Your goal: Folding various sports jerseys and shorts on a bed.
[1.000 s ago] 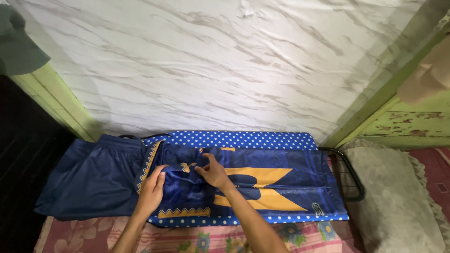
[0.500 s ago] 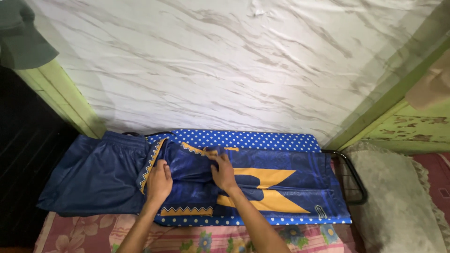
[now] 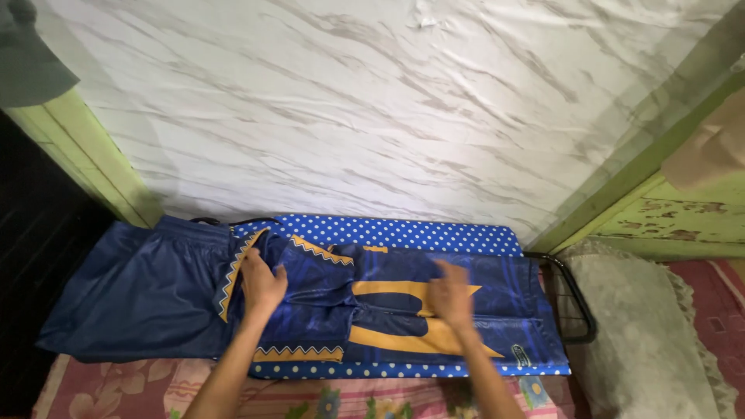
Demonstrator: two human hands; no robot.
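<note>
At far left, plain navy shorts (image 3: 147,291) lie flat, their right edge tucked under a blue and yellow jersey (image 3: 388,306). The jersey is spread across a blue polka-dot ironing board (image 3: 403,231) set against the marbled wall (image 3: 372,109). The left hand (image 3: 262,283) rests palm down on the jersey's folded sleeve, fingers spread, gripping nothing. The right hand (image 3: 450,299), blurred, lies open and flat on the yellow print at the jersey's middle. A black metal frame (image 3: 578,299) juts out at the board's right end, beside a grey pillow (image 3: 644,334).
</note>
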